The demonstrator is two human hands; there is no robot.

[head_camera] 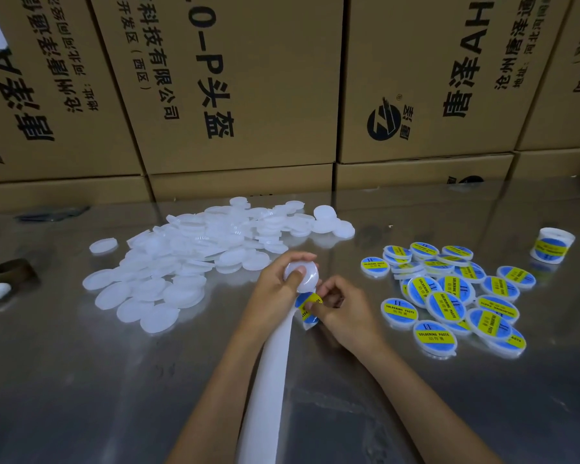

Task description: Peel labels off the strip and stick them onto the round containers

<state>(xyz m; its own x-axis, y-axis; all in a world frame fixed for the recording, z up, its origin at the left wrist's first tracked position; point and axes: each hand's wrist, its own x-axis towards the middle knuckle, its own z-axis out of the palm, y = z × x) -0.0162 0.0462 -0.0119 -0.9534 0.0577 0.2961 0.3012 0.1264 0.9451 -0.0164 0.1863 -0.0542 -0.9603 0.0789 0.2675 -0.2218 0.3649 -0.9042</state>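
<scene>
Labels are carried on a white backing strip [268, 380] whose long axis runs from the bottom edge of the view at 6 o'clock up toward the middle, where both hands meet. A blue-and-yellow label [308, 307] is pinched at the strip's upper end by the curled thumb and fingers of the right hand [342, 311]; whether it is fully freed from the backing cannot be told. A blank round container [302, 275] is gripped by the left hand [277, 288], its thumb laid over the lid, and is held just above the label, at about 12 o'clock from it and almost touching. The coming move is judged to turn on this: the label would have to be lifted a short way up onto the lid face, the right hand being the nearer one. Unlabelled containers [188, 259] are heaped on the table [81, 380] at 10 o'clock, and labelled containers [456, 296] are piled at 3 o'clock.
</scene>
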